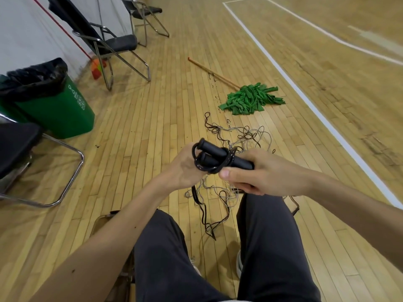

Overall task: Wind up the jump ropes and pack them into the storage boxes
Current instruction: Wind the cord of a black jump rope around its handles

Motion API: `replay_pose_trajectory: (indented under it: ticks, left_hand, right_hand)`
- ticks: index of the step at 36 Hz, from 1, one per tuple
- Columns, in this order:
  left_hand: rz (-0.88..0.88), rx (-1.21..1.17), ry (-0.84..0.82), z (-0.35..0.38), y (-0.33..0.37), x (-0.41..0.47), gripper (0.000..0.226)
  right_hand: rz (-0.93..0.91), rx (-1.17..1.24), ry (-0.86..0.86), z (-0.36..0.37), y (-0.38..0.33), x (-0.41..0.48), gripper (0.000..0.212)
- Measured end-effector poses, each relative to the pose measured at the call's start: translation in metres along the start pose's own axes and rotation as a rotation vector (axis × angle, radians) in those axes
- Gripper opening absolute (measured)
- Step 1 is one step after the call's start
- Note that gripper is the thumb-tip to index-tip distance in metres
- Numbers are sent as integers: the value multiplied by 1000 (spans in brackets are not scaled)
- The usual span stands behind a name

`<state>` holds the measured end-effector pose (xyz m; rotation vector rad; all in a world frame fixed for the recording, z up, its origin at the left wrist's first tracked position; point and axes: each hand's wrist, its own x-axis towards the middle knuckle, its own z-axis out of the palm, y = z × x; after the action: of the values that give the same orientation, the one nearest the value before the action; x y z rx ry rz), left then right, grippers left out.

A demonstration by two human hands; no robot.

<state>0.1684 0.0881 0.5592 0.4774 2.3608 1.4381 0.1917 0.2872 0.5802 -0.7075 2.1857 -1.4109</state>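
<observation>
A black jump rope [220,154] with two foam handles is held above my knees, its cord coiled around the handles. My left hand [185,168] grips the cord loops at the handles' left end. My right hand [259,173] grips the handles' right end, thumb pressed beside the coil. A loose length of the cord hangs down between my legs. On the floor below lies a tangled heap of thin ropes [237,136]. No storage box is in view.
A green mop [250,99] with a wooden stick lies on the wooden floor ahead. A green bin [54,105] with a black liner stands at left, beside folding chairs [113,44] and another chair [19,149]. A white court line [305,92] runs on the right.
</observation>
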Motion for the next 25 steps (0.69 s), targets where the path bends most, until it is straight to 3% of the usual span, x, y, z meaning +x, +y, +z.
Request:
replay_pose_trajectory:
  ticks: [3, 11, 18, 25]
  left_hand:
    - [-18, 10, 50, 3, -10, 9, 28]
    - [36, 102, 20, 8, -18, 11, 41]
    - [8, 175, 19, 11, -19, 15, 38]
    - [1, 223, 2, 6, -24, 14, 36]
  right_hand:
    - [24, 14, 41, -1, 4, 2, 49]
    - [167, 206, 142, -8, 21, 10, 47]
    - [339, 416, 159, -12, 38, 21, 21]
    - [399, 494, 200, -17, 57, 27, 20]
